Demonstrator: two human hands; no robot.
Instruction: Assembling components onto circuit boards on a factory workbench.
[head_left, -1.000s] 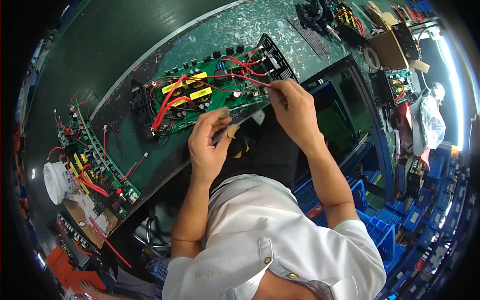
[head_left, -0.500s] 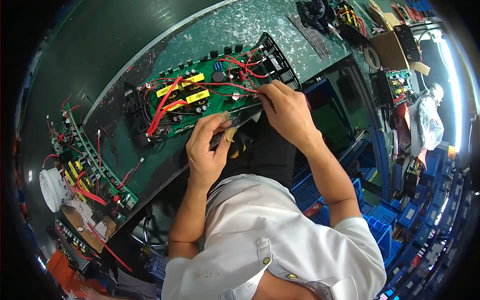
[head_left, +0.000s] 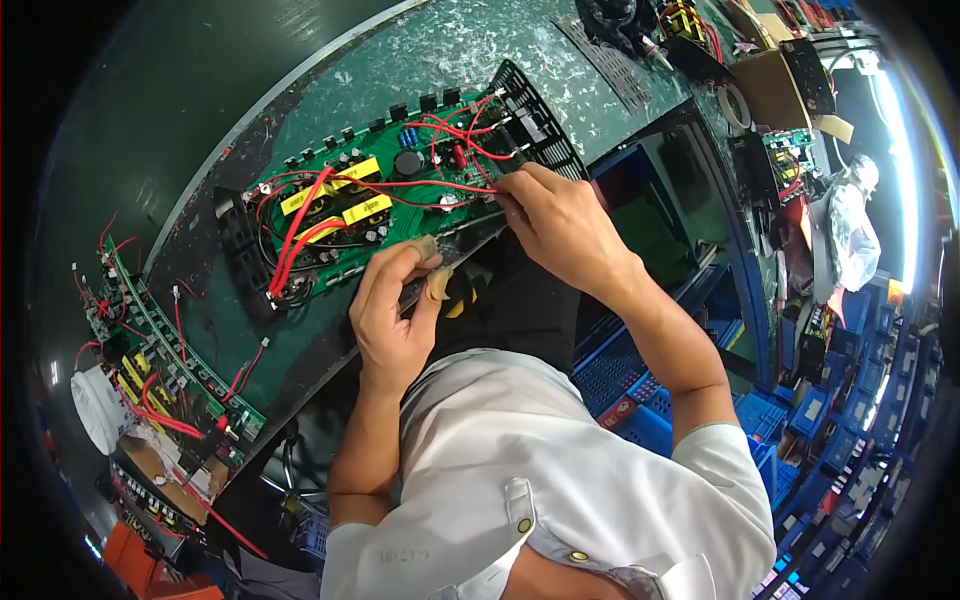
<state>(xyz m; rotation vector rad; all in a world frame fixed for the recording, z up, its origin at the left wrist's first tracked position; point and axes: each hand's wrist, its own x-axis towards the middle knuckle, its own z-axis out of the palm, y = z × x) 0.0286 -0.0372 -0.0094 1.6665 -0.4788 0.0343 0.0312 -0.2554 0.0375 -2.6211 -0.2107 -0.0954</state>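
A green circuit board (head_left: 325, 165) with yellow-labelled transformers and red wires lies on the bench, a black vented end plate (head_left: 540, 115) at its right end. My right hand (head_left: 560, 220) is closed at the board's right end, its fingertips pinching a red wire (head_left: 430, 184) that runs across the board. Just in front of the board's near edge is my left hand (head_left: 390, 310), with tan coverings on its thumb and index finger. Those two fingertips stand a little apart, and I see nothing held between them. The right fingertips are partly hidden behind the hand.
More wired circuit boards (head_left: 175, 350) lie at the left, beside a white tub (head_left: 98, 408). A perforated dark strip (head_left: 605, 65) lies on the bench (head_left: 440, 45) at the back. Right of me stand a dark-framed blue rack (head_left: 650, 220), blue bins (head_left: 760, 420) and a cardboard box (head_left: 772, 95).
The whole scene has shifted slightly left in the picture. My right hand stays at the wire by the end plate, and the left keeps its pose by the board's edge.
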